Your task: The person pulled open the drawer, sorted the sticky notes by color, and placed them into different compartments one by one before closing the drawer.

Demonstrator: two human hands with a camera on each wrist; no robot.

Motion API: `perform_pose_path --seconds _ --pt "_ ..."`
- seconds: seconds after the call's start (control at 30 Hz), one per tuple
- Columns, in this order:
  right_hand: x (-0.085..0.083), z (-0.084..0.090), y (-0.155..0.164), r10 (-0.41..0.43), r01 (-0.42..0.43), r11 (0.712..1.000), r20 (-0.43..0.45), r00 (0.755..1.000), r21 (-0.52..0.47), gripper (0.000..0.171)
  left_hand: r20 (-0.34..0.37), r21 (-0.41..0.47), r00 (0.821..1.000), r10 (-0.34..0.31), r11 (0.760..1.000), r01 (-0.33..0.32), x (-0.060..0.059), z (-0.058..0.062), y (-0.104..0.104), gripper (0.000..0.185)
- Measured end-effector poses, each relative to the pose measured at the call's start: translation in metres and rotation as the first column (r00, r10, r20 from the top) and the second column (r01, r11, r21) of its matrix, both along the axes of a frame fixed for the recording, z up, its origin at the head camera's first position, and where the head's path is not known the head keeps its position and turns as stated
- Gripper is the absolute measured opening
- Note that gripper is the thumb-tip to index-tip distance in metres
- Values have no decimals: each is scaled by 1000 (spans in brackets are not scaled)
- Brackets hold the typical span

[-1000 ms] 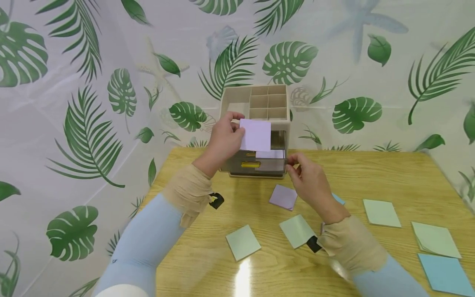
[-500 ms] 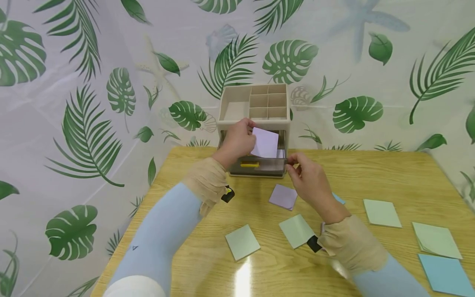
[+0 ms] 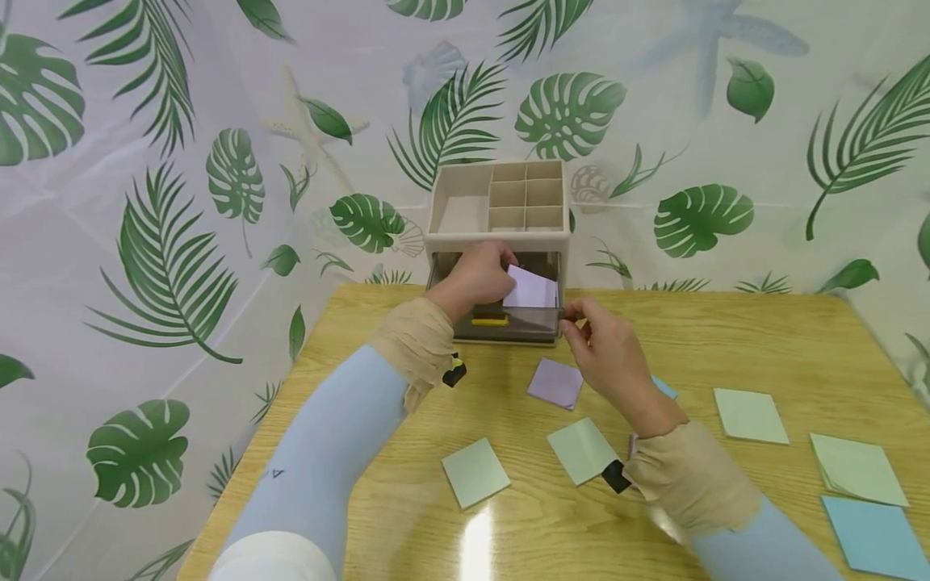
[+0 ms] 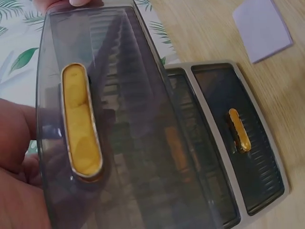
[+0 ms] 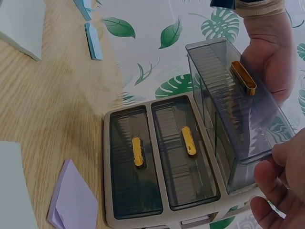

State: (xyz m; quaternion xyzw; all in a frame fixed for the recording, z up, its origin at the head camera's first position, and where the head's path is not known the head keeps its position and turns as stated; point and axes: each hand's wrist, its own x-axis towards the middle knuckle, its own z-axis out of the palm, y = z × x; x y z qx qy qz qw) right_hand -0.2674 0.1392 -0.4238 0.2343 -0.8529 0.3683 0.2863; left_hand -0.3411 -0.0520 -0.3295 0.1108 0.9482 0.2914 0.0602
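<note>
A small beige desk organizer (image 3: 497, 240) stands at the back of the table, its top drawer (image 5: 238, 109) pulled out. The drawer is smoky and see-through, with a yellow handle (image 4: 81, 119). My left hand (image 3: 479, 278) reaches over the drawer front and holds a pale purple sticky note pad (image 3: 530, 289) by its left side, tilted and partly down inside the drawer. My right hand (image 3: 609, 351) grips the drawer's right front corner between thumb and fingers. The left fingertips are partly hidden behind the pad.
Another purple pad (image 3: 555, 383) lies before the organizer. Green pads (image 3: 475, 474) lie nearer the front and to the right, with a blue pad (image 3: 875, 532) at the far right. Two shut drawers (image 5: 136, 162) sit below the open one. A leaf-patterned sheet hangs behind.
My left hand has brought the purple pad down and to the right, from above the drawer into it. My right hand has stayed at the drawer corner.
</note>
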Motion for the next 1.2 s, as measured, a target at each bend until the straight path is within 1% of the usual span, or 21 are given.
perform_pose_path --seconds 0.07,0.17,0.3,0.37,0.53,0.67,0.73,0.77,0.87,0.93,1.03,1.13,1.2 --pt "0 0 0 3 -3 1000 0 1000 -2 10 -10 -60 1000 -16 998 16 0 0 2 25" --pt "0 0 0 1 -1 1000 6 1000 0 10 -23 -138 999 -24 990 21 1 3 4 23" --pt "1 0 0 -5 5 1000 13 1000 7 9 -40 -215 999 -34 976 25 1 4 5 22" --pt "2 -1 0 -3 3 1000 8 1000 7 9 -44 -245 998 -36 969 24 -1 3 5 20" --pt "2 0 -1 -1 0 1000 5 1000 7 8 -25 -301 998 -51 953 41 -6 -2 5 21" --pt "2 0 -1 -5 5 1000 11 1000 9 8 -5 -336 997 -80 939 73 -8 -5 5 21" --pt "2 0 -1 -8 8 1000 14 1000 9 8 16 -361 995 -101 927 100 -9 -6 5 13" --pt "2 0 -1 -8 8 1000 15 1000 9 8 26 -372 993 -113 921 115 -10 -6 5 13" --pt "1 0 0 -10 10 1000 15 1000 8 8 75 -384 989 -128 911 147 -12 -7 6 33" --pt "1 0 0 -10 10 1000 15 1000 4 8 103 -373 986 -130 914 159 -14 -7 6 42" --pt "1 0 0 -10 10 1000 12 1000 -2 8 114 -342 983 -141 924 172 -15 -8 6 46" --pt "1 0 0 -9 9 1000 9 1000 -5 7 117 -316 981 -158 930 187 -13 -8 5 44" --pt "0 0 1 -10 10 1000 4 1000 -4 7 129 -295 980 -154 937 186 -12 -7 5 44"
